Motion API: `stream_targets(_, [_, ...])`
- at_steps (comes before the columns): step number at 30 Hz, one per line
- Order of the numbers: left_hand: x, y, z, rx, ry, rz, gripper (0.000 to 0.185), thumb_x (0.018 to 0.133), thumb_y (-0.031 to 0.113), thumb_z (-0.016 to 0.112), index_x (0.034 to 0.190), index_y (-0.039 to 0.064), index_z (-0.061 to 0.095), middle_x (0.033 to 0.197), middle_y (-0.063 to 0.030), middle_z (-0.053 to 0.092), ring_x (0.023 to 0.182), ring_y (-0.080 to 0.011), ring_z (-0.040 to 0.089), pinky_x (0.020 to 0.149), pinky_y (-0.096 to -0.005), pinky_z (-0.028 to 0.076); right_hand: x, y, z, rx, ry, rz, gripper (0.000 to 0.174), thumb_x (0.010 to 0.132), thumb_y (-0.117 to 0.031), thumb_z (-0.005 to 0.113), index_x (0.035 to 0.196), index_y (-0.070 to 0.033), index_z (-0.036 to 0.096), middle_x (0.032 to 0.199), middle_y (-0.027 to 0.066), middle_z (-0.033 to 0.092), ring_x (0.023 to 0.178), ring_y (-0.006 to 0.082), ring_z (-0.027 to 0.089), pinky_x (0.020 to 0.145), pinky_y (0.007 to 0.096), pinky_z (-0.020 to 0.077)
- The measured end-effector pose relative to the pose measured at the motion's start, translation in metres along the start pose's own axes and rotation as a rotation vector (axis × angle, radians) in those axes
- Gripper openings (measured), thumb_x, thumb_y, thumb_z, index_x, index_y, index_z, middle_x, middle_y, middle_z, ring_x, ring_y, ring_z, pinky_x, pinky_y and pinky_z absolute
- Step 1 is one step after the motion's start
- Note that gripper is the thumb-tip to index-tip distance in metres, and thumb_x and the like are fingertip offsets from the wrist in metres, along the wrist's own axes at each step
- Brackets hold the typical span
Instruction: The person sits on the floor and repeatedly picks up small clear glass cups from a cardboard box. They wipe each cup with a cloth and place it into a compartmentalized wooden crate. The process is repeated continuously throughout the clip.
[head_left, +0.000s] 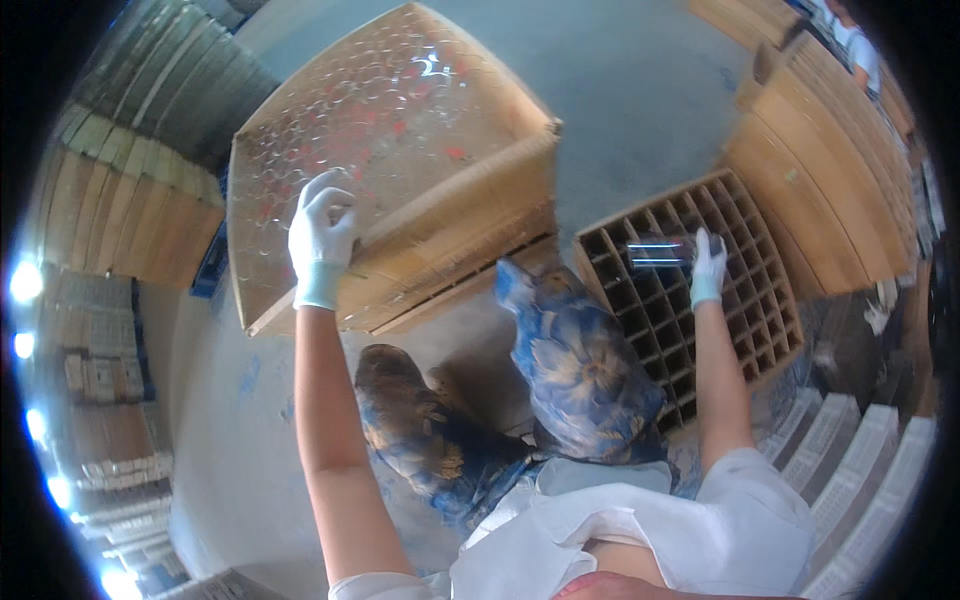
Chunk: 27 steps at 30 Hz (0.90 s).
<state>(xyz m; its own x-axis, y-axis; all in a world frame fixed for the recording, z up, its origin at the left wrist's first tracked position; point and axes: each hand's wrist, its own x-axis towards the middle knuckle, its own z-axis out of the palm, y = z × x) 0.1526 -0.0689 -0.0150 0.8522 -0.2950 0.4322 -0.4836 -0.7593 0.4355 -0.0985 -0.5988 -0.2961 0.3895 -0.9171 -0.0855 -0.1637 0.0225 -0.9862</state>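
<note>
My left hand, in a white glove with a green cuff, is raised over the near left edge of a large open cardboard box. Its fingers are curled apart, and I see nothing between them. Many clear, round-rimmed glass or plastic pieces stand in rows inside the box, with some red spots among them. My right hand, gloved the same way, grips one end of a clear cylindrical vessel. The vessel lies sideways above a cardboard divider grid with many square cells; those in view look dark inside.
Flattened cardboard stacks stand at the right and left. Long white-wrapped bundles lie at the lower right. My knees, in blue patterned cloth, are between box and grid. Another person is at the far upper right.
</note>
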Motion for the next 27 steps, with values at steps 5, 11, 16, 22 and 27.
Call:
stream_targets(5, [-0.009, -0.01, -0.028, 0.062, -0.037, -0.157, 0.014, 0.084, 0.014, 0.066, 0.089, 0.006, 0.076, 0.142, -0.0075, 0.066, 0.085, -0.0247, 0.074, 0.084, -0.036, 0.056, -0.064, -0.039, 0.056, -0.629, -0.385, -0.784, 0.076, 0.088, -0.039, 0.083, 0.153, -0.014, 0.052, 0.141, 0.0162, 0.06, 0.128, 0.0379, 0.058, 0.107, 0.0468, 0.0478])
stream_targets(11, [-0.008, 0.003, -0.029, 0.046, 0.002, -0.219, 0.014, 0.09, 0.014, 0.073, 0.094, 0.002, 0.076, 0.108, -0.0102, 0.071, 0.09, -0.022, 0.069, 0.082, -0.0331, 0.054, -0.094, -0.056, 0.071, -0.713, -0.484, -0.475, 0.087, 0.084, -0.033, 0.086, 0.16, -0.02, 0.045, 0.138, 0.0124, 0.06, 0.126, 0.0339, 0.059, 0.104, 0.0472, 0.0511])
stream_targets(16, [-0.043, 0.057, -0.037, -0.351, 0.544, 0.123, 0.004, 0.095, -0.001, 0.07, 0.091, -0.001, 0.07, 0.101, -0.0107, 0.067, 0.094, -0.0212, 0.062, 0.086, -0.0327, 0.051, -0.168, -0.185, 0.092, 0.145, -0.674, -0.48, 0.094, 0.08, 0.0, 0.089, 0.161, -0.003, 0.041, 0.113, -0.0003, 0.059, 0.101, 0.0113, 0.055, 0.1, 0.0265, 0.0489])
stream_targets(22, [-0.101, 0.183, -0.082, -0.254, 0.276, 0.507, 0.017, 0.08, 0.013, 0.08, 0.097, 0.013, 0.076, 0.107, -0.0057, 0.071, 0.082, -0.0262, 0.063, 0.076, -0.0399, 0.052, -0.25, -0.343, 0.116, 0.452, -0.985, -1.028, 0.106, 0.07, -0.013, 0.096, 0.16, -0.002, 0.04, 0.14, 0.0111, 0.063, 0.129, 0.023, 0.06, 0.111, 0.0399, 0.0465])
stream_targets(27, [-0.168, 0.182, -0.047, -1.067, 0.013, 0.187, 0.114, 0.071, 0.024, 0.098, 0.158, 0.011, 0.026, 0.157, -0.0192, 0.039, 0.145, -0.0355, 0.041, 0.115, -0.0486, 0.042, -0.278, -0.327, 0.099, 0.653, -1.386, -0.531, 0.083, 0.079, -0.008, 0.09, 0.151, -0.005, 0.049, 0.121, 0.0077, 0.069, 0.114, 0.016, 0.066, 0.101, 0.0331, 0.0528])
